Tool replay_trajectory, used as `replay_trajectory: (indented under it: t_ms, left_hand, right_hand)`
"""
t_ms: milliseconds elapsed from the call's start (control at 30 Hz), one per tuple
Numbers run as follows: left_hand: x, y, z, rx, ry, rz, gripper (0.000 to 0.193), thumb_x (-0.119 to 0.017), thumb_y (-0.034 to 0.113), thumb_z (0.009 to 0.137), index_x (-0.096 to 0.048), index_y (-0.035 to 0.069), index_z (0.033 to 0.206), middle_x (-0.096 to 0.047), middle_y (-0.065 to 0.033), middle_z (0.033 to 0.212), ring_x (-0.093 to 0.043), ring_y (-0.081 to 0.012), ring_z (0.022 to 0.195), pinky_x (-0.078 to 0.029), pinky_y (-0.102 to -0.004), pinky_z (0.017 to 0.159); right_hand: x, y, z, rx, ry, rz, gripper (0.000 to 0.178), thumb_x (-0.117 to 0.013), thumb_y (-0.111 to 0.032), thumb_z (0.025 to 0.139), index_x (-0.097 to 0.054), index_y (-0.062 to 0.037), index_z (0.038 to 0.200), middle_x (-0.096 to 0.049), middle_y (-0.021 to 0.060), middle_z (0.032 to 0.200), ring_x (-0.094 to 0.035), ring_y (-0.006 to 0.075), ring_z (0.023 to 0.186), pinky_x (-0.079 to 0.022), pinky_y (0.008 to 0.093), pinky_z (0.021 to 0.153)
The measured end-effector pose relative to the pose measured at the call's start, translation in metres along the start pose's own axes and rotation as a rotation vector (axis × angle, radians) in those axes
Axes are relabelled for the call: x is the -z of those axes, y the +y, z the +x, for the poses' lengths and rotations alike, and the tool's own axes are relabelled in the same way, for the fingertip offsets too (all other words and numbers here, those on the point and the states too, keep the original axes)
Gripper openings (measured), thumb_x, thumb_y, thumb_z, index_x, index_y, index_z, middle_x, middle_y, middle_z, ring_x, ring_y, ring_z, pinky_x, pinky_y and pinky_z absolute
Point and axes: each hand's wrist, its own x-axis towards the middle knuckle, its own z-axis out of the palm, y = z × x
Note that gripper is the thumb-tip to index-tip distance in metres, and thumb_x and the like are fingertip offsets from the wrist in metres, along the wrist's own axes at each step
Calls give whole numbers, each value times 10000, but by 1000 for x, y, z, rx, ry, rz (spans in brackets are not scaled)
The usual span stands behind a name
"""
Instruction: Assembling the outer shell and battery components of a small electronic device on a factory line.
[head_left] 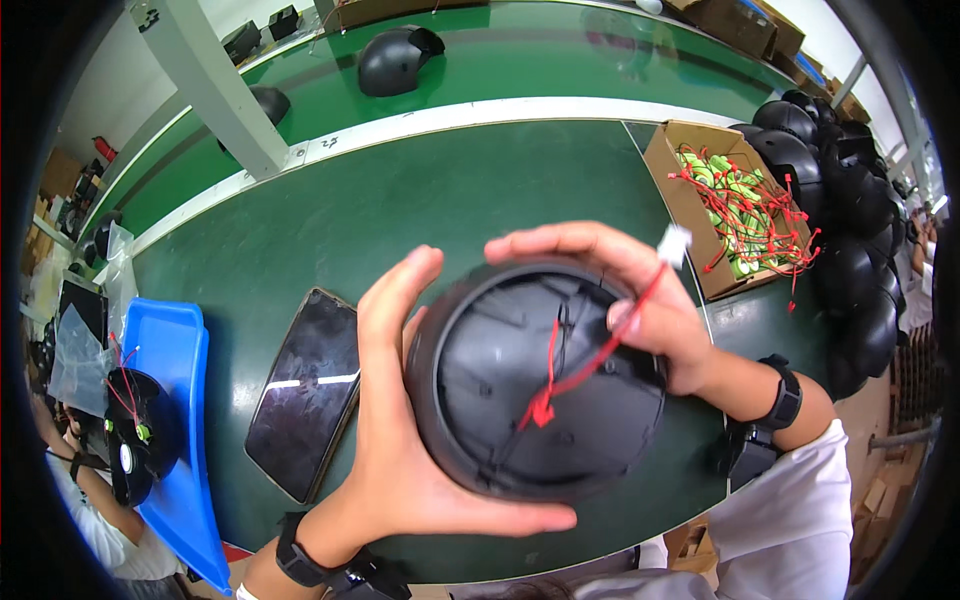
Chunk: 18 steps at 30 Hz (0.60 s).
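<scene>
In the middle, a black round plastic shell [560, 450] is held with its hollow underside facing up, a little blurred at its left rim. My left hand [385, 440] wraps its left side, thumb along the near edge and fingers up the far left. The far right rim is gripped by my right hand [650, 300], whose thumb presses a red wire [600, 362] at the shell's edge. This wire crosses the cavity, with a small red connector [542, 408] in the middle and a white connector [674, 246] sticking out beside my right fingers.
A smartphone [305, 395] lies left of my left hand, beside a blue tray [165, 325]. A co-worker's arm [105, 495] is near another wired black shell [150, 430]. A cardboard box [685, 215] holds green battery packs; black shells [860, 270] pile up right. Beyond a white ledge sits another shell [392, 65].
</scene>
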Motion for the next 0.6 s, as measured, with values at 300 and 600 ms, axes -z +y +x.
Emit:
replay_trajectory:
  t_ms: [300, 600]
  left_hand:
    - [-13, -22, 3, 42, 22, -237, 1353, -958, 232, 482, -63, 2, 1470, -278, -213, 1449, -373, -306, 1333, -327, -418, 1097]
    - [-5, -12, 1, -77, 66, -102, 1384, -955, 212, 485, -9, 6, 1474, -257, -207, 1458, -407, -303, 1305, -378, -426, 1065]
  right_hand:
    - [6, -2, 3, -119, 392, 106, 636, -439, -352, 835, -407, 9, 1358, -527, 158, 1293, -548, 249, 1144, -425, 360, 990]
    - [-5, 10, -6, -243, 438, 62, 575, -352, -384, 944, -384, -17, 1385, -480, 136, 1354, -515, 242, 1194, -396, 368, 1024]
